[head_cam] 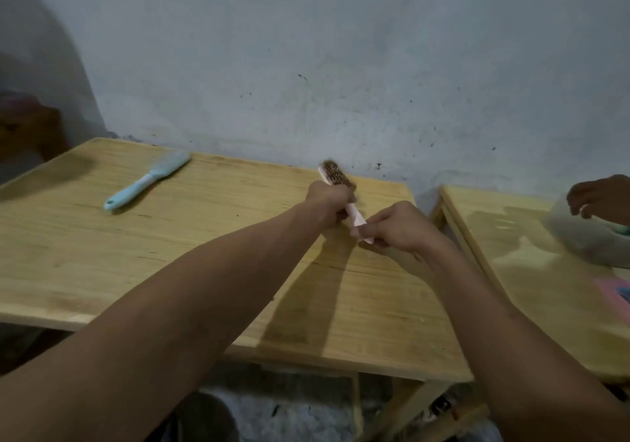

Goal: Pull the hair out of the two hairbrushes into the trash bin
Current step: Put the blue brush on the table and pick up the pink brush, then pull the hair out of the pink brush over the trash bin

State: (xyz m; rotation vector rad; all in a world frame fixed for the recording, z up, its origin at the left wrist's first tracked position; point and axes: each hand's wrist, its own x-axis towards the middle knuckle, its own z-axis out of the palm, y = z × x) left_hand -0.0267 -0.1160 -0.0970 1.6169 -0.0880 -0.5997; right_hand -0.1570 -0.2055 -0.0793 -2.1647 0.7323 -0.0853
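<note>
Both arms are reaching out long over the wooden bench (pixel 170 254), forearms nearly straight and converging toward the far right part of the top. The left hand (pixel 329 203) is curling into a fist around the neck of the pink hairbrush (pixel 341 186), just below its head. The right hand (pixel 402 227) is pinching the butt end of the same handle, fingers bent tight around it.

The brush is lying on a slant, its long axis running from about 11 o'clock at the head to 5 o'clock at the handle tip, head pointing away toward the wall (pixel 341 49). A brown mat of hair (pixel 335 173) is clogging the bristles. Motion blur is softening the head, and the left fist is hiding the middle of the handle.

Over at 10 o'clock, well apart, the blue hairbrush (pixel 146 181) is resting flat on the bench, head toward 2 o'clock, handle toward 8 o'clock.

At 3 o'clock, another person's hand (pixel 600 196) is hovering by a blurred clear container (pixel 579 233) on a second bench (pixel 511 237), cut off by the edge.
</note>
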